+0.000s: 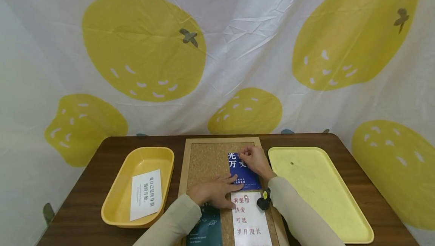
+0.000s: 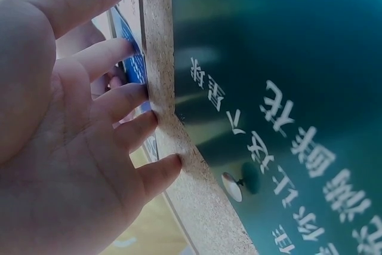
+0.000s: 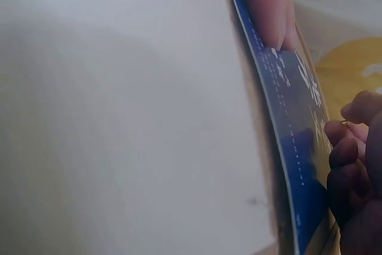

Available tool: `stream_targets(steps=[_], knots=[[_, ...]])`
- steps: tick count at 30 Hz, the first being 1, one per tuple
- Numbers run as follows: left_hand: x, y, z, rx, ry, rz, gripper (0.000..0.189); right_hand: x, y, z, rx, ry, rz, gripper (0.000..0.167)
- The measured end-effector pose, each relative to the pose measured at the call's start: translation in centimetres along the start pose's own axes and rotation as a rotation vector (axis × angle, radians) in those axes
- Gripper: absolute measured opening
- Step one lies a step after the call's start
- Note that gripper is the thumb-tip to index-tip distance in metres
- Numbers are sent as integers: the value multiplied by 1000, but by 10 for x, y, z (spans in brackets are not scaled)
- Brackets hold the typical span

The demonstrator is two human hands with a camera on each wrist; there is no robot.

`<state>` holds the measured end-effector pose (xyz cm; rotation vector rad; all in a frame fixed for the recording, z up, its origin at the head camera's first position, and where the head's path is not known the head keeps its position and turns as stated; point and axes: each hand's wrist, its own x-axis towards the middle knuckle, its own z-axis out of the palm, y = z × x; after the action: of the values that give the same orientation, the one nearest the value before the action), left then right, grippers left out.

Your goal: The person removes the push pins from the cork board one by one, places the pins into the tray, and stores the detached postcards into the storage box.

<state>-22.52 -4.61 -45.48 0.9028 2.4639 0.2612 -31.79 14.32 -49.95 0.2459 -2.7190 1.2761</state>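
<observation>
A blue card (image 1: 242, 180) with white lettering lies on the upper right of a wood-framed corkboard (image 1: 207, 163). My left hand (image 1: 215, 193) rests with spread fingers on the card's lower left part. At the card's top edge, my right hand (image 1: 255, 159) pinches a thumbtack (image 3: 345, 122); only its thin point shows between thumb and fingertip, and its head is hidden. Below the blue card is a white card (image 1: 251, 221) with red lettering and a tack (image 1: 246, 197) at its top. Left of it lies a dark green card (image 1: 205, 229), also with a thumbtack (image 2: 232, 187).
A yellow-orange basket (image 1: 113, 200) holding a white card (image 1: 146, 195) stands left of the board. On the right lies a pale yellow tray (image 1: 323, 189) with a small dark spot on it. Behind the brown table (image 1: 81, 200) hangs a lemon-print cloth (image 1: 238, 49).
</observation>
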Motion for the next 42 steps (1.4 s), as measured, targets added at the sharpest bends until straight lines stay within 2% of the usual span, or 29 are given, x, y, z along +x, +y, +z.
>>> stream_targets(steps=[16,30,42], knots=[[0,1,0,-7,4,-23,67,-7,0,-15,49,-24,-2,10],[-1,1,0,-41,4,-38,67,-12,7,-42,-2,-9,-70,9],[-2,1,1,-32,9,-34,67,-17,18,-63,-41,22,-123,7]])
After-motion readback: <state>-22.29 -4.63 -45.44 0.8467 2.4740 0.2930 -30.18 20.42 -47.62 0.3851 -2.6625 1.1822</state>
